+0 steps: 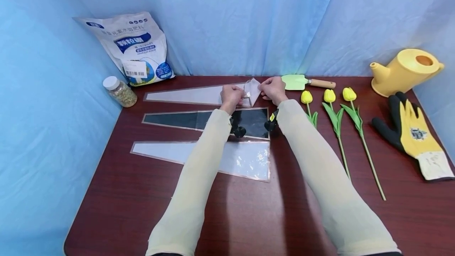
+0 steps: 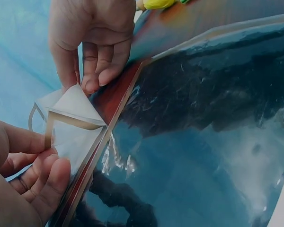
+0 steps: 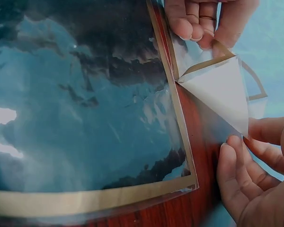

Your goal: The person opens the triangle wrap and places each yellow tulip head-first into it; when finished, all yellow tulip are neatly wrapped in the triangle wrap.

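A long tapered clear plastic flower sleeve (image 1: 188,95) with a gold-brown border lies at the back of the table, white inside. Its wide end is raised and folded between both hands. My left hand (image 1: 232,95) pinches the bordered film edge between thumb and fingers, clearest in the left wrist view. Opposite, my right hand (image 3: 262,170) pinches the tip of the white corner (image 3: 222,90). Nearer me lie two similar sleeves, a black one (image 1: 174,119) under my wrists and a white one (image 1: 245,159) in front. Some of the back sleeve is hidden behind the left hand.
Right of the hands are a green trowel (image 1: 295,82), yellow tulips (image 1: 329,96), a yellow watering can (image 1: 394,72) and a yellow-black glove (image 1: 416,129). A fertilizer bag (image 1: 138,50) and a white-capped jar (image 1: 122,94) stand at back left. Blue curtains (image 1: 231,23) border the table.
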### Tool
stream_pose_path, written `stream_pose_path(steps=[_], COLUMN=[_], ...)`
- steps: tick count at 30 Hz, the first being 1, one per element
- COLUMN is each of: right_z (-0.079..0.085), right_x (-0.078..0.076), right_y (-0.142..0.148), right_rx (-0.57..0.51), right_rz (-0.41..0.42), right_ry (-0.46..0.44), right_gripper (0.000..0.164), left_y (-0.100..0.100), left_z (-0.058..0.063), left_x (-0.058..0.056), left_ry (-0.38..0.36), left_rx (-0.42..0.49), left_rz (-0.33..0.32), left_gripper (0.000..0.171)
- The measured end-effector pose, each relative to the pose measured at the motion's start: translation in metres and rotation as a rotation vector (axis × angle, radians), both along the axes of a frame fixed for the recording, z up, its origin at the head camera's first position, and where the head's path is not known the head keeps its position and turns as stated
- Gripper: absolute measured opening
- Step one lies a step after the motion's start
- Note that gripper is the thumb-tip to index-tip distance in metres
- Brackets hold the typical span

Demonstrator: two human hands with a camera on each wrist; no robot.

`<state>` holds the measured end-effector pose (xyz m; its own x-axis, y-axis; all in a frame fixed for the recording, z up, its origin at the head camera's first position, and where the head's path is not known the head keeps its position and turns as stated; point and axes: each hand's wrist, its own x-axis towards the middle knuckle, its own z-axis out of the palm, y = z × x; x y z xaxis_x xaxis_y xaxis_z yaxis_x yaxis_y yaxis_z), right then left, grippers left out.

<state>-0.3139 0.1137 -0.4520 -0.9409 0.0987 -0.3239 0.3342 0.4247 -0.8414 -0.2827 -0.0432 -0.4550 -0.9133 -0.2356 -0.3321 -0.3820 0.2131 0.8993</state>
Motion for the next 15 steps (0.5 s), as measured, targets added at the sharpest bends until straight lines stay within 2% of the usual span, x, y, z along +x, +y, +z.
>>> stream_pose_path(steps=[11, 15], right_z=[0.013, 0.022], right_x=[0.008, 0.011], right_y=[0.007, 0.015], right_rx=[-0.051, -0.065], right_rz=[0.075, 0.072], right_ry=[0.024, 0.029], right_gripper=[0.034, 0.037], left_y=[0.002, 0.003], left_z=[0.001, 0.001], left_x=[0.001, 0.002], left_ry=[-0.004, 0.005], left_rx=[-0.036, -0.045], left_rz=[0.017, 0.012], left_gripper=[0.007, 0.008])
